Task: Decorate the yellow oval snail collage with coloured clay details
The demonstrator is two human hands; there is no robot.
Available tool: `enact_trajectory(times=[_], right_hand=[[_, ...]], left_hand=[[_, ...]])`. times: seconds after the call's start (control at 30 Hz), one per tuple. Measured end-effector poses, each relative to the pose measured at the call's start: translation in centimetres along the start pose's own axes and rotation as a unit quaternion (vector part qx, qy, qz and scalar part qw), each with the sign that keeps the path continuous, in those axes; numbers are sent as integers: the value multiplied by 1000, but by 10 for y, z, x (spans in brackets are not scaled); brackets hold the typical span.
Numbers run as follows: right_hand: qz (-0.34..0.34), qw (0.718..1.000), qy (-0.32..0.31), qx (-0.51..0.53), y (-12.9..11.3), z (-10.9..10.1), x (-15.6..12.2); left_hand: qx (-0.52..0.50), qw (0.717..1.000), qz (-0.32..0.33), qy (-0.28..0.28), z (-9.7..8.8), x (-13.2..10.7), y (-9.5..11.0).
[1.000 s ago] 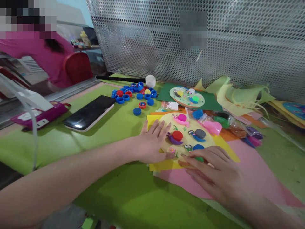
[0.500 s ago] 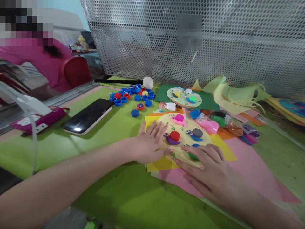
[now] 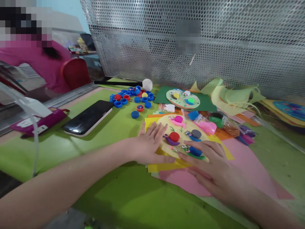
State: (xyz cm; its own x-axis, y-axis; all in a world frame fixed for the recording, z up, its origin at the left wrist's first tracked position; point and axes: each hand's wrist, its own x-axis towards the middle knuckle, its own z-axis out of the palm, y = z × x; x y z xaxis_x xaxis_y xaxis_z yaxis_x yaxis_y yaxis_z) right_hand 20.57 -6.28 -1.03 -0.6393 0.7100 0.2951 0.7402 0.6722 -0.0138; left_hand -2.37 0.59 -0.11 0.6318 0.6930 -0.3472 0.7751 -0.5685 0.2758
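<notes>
Four capped snails [image 3: 174,137] dot the cream disc [image 3: 182,136] on yellow paper [image 3: 157,167], where I watch the left hand [image 3: 149,148] splayed and the right hand [image 3: 218,167], fingers parted, shifted, making the blue-capped snail [image 3: 195,151], I judge, easier to inspect

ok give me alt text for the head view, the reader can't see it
A person's left hand lies spread over a cream disc and yellow paper, with the right hand at the disc's near edge. Four colourful snail figures decorate the disc; beyond lie mostly blue caps and a second decorated disc, all on a green table.
</notes>
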Motion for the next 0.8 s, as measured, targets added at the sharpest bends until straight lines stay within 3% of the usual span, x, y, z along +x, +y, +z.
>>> enact_trajectory(times=[0.43, 0.8], right_hand=[[-42, 998, -12, -42, -6, 4, 2], [-37, 998, -14, -43, 0, -3, 0]], left_hand=[[29, 999, -15, 23, -1, -2, 3], [37, 998, -50, -12, -4, 0, 0]])
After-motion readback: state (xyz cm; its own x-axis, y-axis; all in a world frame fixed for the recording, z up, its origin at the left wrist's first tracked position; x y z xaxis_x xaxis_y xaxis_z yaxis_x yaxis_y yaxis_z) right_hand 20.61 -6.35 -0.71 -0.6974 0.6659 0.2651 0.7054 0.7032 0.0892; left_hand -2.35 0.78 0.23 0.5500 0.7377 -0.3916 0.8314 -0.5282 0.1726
